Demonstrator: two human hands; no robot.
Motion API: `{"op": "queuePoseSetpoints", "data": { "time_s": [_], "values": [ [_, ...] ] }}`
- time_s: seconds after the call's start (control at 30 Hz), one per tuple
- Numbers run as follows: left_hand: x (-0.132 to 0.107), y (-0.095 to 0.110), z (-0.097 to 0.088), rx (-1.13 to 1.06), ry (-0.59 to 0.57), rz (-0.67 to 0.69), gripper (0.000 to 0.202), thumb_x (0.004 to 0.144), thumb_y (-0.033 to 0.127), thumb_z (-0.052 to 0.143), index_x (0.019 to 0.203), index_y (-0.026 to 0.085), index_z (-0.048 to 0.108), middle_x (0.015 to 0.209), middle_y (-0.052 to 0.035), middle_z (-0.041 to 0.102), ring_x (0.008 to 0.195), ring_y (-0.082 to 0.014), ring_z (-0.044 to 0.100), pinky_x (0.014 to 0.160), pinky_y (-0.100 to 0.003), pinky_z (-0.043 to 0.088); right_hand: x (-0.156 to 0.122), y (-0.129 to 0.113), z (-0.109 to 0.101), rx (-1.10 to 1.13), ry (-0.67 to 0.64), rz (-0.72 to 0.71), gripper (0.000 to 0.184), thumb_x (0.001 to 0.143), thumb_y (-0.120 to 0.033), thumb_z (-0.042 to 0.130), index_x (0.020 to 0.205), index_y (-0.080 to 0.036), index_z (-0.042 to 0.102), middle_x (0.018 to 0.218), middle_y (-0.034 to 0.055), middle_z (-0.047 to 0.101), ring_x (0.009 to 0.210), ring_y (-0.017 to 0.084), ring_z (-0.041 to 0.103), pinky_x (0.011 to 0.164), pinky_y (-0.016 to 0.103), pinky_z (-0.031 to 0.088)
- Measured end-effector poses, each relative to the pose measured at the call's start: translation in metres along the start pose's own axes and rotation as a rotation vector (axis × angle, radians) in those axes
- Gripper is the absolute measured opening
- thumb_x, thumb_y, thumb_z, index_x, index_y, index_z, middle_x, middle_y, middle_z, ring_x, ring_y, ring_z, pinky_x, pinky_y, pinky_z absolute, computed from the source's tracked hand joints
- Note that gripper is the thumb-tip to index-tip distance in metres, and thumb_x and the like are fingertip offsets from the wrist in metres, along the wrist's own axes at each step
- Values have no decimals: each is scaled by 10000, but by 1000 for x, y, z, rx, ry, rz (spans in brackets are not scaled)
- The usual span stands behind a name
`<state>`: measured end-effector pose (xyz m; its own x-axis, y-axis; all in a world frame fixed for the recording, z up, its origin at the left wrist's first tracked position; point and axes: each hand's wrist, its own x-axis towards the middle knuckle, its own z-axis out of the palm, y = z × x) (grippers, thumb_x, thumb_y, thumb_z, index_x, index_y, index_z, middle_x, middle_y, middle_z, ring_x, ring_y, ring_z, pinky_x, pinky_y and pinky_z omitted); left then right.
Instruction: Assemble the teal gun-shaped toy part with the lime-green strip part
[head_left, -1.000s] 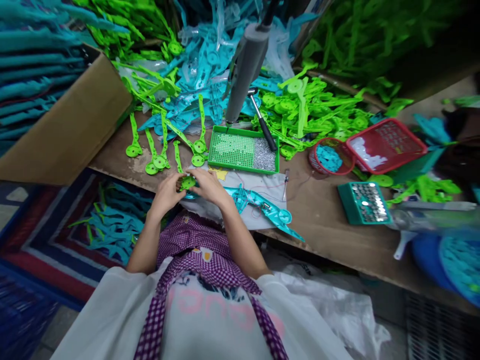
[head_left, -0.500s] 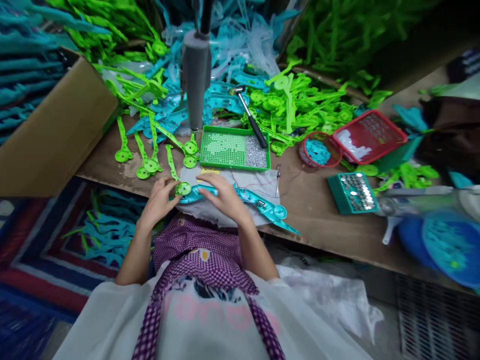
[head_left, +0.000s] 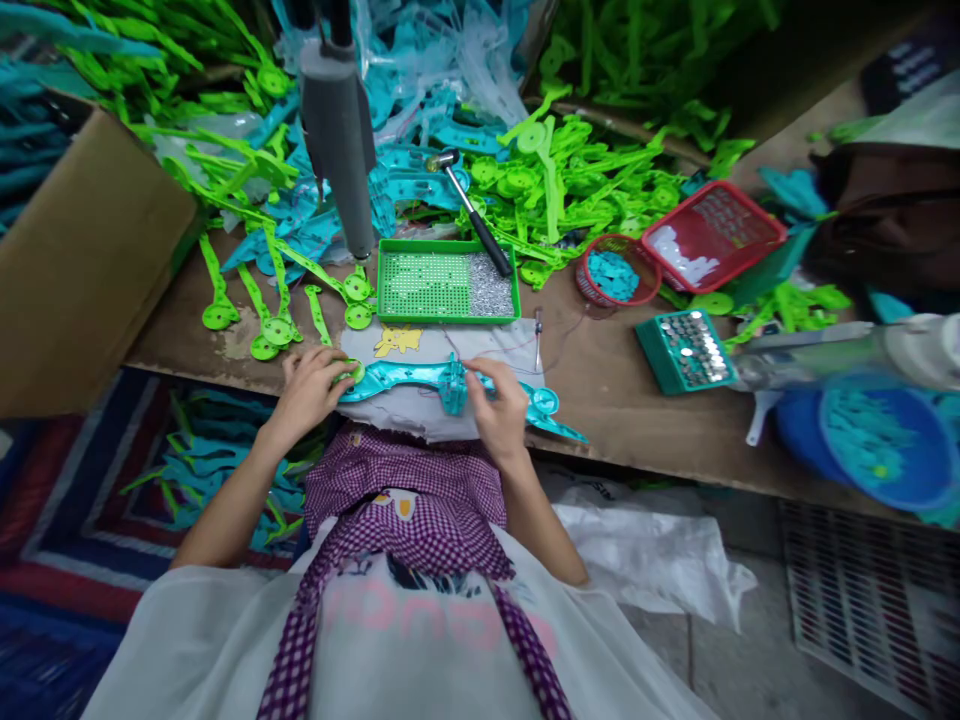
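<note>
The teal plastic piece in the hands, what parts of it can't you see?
Head view only:
- Teal piece: left end under the left hand and a green disc.
- Its middle: partly behind the right hand.
- Tiny silver bits in the green tray: too small to identify.

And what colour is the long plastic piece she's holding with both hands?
The long plastic piece is teal blue, seen clearly in the head view.

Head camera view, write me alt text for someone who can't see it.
Two bare hands hold a long teal plastic part flat on a white cloth at a wooden workbench's edge: left hand at its green round end, right hand beside its middle. Behind sits a green tray of small metal pieces.
</note>
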<state>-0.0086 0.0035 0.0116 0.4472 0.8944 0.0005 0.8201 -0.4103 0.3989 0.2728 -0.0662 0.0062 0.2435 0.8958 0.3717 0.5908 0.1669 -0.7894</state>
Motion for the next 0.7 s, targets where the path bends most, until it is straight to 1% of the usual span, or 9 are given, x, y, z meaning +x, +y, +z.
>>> {"op": "queuePoseSetpoints", "data": {
  "time_s": [0.1,0.17,0.23,0.27,0.33,0.4,0.47,0.6,0.7],
  "values": [
    [-14,10,3,-65,162,-14,257,933,329,582,1162,281,687,1326,-102,605,1275,-311,511,1076,-541,320,-1,29,-32,-38,170,159,223,908,-359,541,966,-208,694,979,86,729,959,227,664,889,415,519],
    [-20,23,8,-189,234,-33,291,931,357,582,1201,282,659,1278,-96,618,1220,-275,559,1055,-479,397,-5,44,-50,-68,213,267,226,878,-364,555,930,-195,696,929,86,726,882,220,665,827,396,533],
    [-15,41,15,-329,250,-60,337,915,393,606,1229,271,634,1218,-88,638,1168,-249,594,1030,-436,449,-13,51,-56,-80,237,345,230,877,-362,546,917,-189,692,896,81,722,828,208,660,778,372,537],
    [-7,52,19,-385,231,-72,382,894,410,636,1245,259,620,1206,-89,645,1157,-249,600,1022,-433,461,-16,52,-54,-78,233,350,232,884,-361,538,924,-190,690,898,80,720,830,205,658,777,367,536],
    [16,73,25,-480,116,-45,473,835,423,709,1253,227,607,1178,-94,666,1136,-263,612,1003,-446,473,-19,50,-43,-87,173,289,236,896,-363,534,959,-196,688,950,87,717,900,214,655,839,385,527],
    [46,92,25,-586,-73,38,340,838,391,706,1118,203,669,990,-64,715,993,-237,659,929,-415,509,-19,49,-29,-132,107,216,247,907,-360,523,999,-199,686,1028,104,703,999,232,638,920,418,499],
    [73,107,17,-748,-154,110,196,875,363,654,950,186,693,878,-44,712,861,-192,668,823,-352,536,-18,51,-20,-183,82,189,267,916,-357,507,1028,-190,683,1071,121,684,1054,246,620,956,433,479],
    [109,121,-7,-1083,-19,105,184,871,365,662,865,181,661,804,-19,672,785,-146,659,773,-297,541,-17,59,-17,-220,71,181,293,935,-353,492,1049,-157,679,1072,139,671,1050,246,613,947,413,477],
    [116,107,-12,-1306,128,-22,199,873,395,664,862,200,626,773,5,636,806,-137,670,806,-295,548,-18,61,-17,-296,31,181,285,943,-333,475,1040,-169,687,1075,134,673,1042,254,607,934,416,471]
  ]
}}
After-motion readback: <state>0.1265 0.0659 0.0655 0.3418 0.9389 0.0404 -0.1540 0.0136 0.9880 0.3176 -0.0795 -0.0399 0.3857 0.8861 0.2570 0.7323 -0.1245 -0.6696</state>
